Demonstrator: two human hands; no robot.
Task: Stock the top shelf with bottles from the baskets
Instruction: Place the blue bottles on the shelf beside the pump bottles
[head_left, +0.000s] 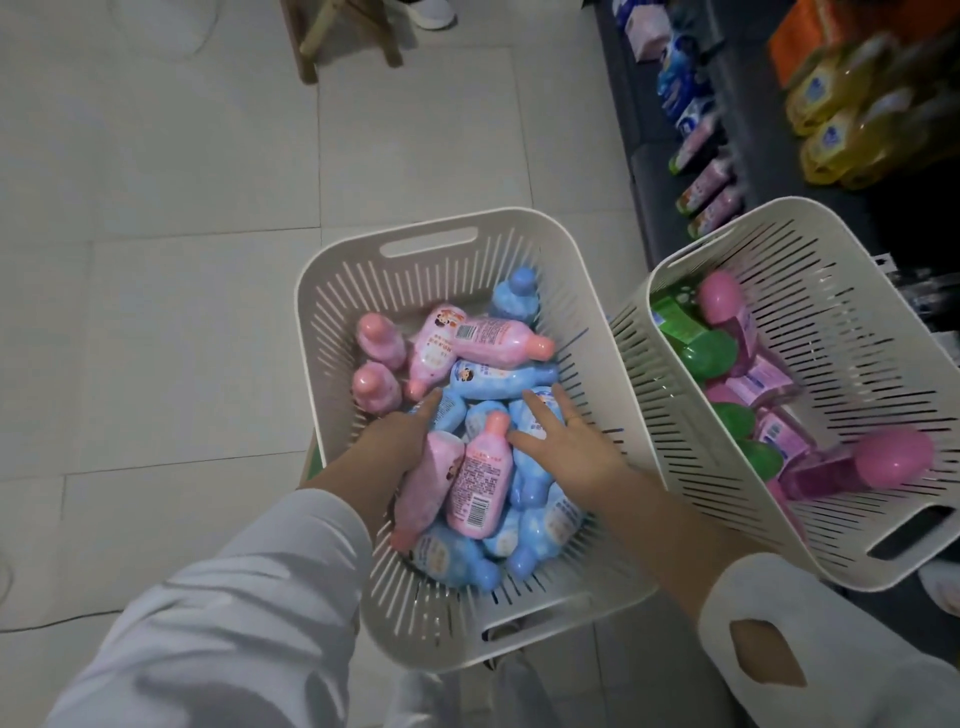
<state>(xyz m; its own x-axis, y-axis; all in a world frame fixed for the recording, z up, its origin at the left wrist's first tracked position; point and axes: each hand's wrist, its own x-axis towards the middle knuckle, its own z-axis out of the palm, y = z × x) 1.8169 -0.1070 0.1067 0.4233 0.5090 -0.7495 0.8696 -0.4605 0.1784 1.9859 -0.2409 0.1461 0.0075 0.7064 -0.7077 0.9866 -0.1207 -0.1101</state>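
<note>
A white slotted basket (332, 291) on the floor holds several pink and blue baby-lotion bottles lying in a heap. My left hand (397, 436) reaches in from the left, its fingers straight and touching a blue bottle (452, 410), with its palm beside a pink bottle (426, 488). My right hand (566, 447) lies spread over a blue bottle (530, 483) on the right of the heap, and its thumb touches a pink bottle (480, 478) in the middle. Neither hand grips a bottle.
A second white basket (810, 234) to the right holds pink and green capped bottles. Dark shelves (649, 171) along the right carry blue and pink packs and yellow bottles (841, 130). A wooden stool (343, 36) and someone's shoe (431, 13) are at the top.
</note>
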